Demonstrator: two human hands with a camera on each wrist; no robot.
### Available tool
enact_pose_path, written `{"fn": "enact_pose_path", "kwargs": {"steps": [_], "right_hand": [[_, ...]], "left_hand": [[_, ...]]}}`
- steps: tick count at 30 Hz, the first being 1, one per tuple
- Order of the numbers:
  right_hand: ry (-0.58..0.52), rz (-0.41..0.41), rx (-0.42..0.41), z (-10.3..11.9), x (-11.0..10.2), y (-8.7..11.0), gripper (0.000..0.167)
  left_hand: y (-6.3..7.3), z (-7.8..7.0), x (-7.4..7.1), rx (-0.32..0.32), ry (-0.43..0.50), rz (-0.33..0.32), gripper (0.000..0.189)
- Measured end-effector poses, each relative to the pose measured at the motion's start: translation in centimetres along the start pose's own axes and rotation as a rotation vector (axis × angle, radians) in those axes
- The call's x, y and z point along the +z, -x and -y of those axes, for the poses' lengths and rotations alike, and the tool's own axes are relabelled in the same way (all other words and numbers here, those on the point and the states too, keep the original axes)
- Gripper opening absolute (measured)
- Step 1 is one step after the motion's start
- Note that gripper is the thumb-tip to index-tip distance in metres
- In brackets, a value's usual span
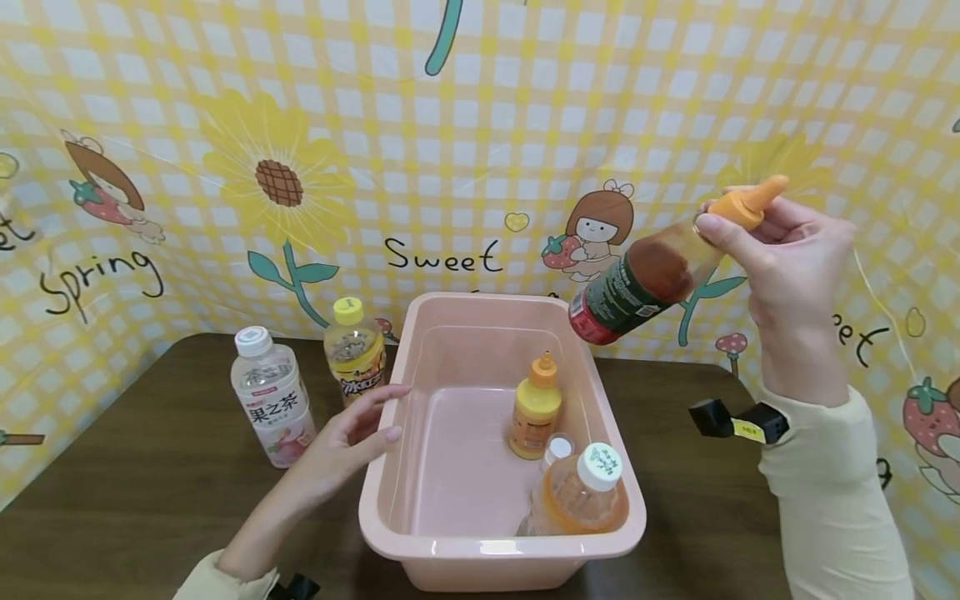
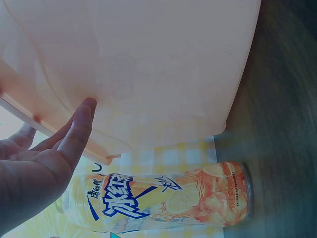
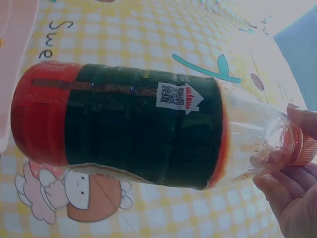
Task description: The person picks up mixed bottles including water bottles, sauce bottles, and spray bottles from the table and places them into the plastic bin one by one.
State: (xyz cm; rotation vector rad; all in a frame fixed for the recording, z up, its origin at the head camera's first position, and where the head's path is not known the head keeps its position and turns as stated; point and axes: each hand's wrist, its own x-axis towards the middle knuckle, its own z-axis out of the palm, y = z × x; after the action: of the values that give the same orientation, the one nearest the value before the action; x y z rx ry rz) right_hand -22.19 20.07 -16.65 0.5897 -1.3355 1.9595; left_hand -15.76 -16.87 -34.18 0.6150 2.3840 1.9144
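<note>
My right hand grips a sauce bottle by its neck, just under the orange nozzle cap. The bottle is tilted, its base pointing down and left over the right rim of a pink plastic tub. Red sauce fills part of it behind a dark green label, seen large in the right wrist view. My left hand rests on the tub's left rim, thumb and fingers at the edge. Inside the tub stand a yellow squeeze bottle and a white-capped bottle, with a smaller white-capped one partly hidden.
Left of the tub, a clear peach-drink bottle and a yellow-capped iced tea bottle stand upright on the dark wooden table. The iced tea is close beside my left hand. A yellow checked cloth hangs behind the table.
</note>
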Motion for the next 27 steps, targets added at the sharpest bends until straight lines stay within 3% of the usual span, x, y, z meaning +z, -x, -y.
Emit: {"fn": "enact_pose_path", "kwargs": {"steps": [6, 13, 20, 27], "right_hand": [[-0.043, 0.012, 0.043, -0.7, 0.7, -0.2, 0.024], [-0.063, 0.017, 0.166, -1.5, 1.3, -0.6, 0.024], [-0.074, 0.049, 0.205, -2.2, 2.5, -1.1, 0.022], [0.032, 0.128, 0.199, -3.0, 3.5, -1.2, 0.016]], "left_hand": [[0.0, 0.0, 0.0, 0.005, 0.000, -0.001, 0.042], [0.0, 0.1, -0.1, 0.013, -0.002, 0.004, 0.042], [0.0, 0.1, -0.1, 0.024, 0.005, 0.009, 0.042], [0.0, 0.1, -0.1, 0.026, 0.013, 0.013, 0.043]]}}
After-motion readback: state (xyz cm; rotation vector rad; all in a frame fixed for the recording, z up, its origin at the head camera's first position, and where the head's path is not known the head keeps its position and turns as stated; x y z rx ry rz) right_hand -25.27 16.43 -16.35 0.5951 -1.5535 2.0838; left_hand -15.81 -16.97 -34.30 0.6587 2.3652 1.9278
